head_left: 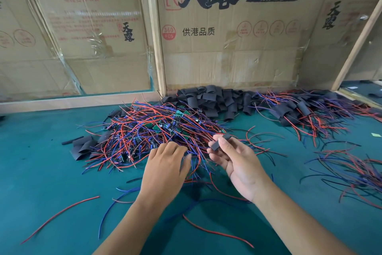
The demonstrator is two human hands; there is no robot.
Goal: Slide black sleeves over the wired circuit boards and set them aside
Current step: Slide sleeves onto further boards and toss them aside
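— Hands?
— We record two. The right hand (237,163) pinches one black sleeve (220,141) between thumb and fingers; the left hand (166,164) lies palm-down, fingers loosely bent into the heap of wired circuit boards (153,128).
— Stock?
— Sleeve pile (208,99) behind; uncountable.

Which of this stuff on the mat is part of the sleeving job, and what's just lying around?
Job:
- black sleeve pinched in right hand
- unsleeved board tangle under left hand
- spare sleeves pile
- sleeved boards

Lying about:
- loose red wire
- cardboard wall
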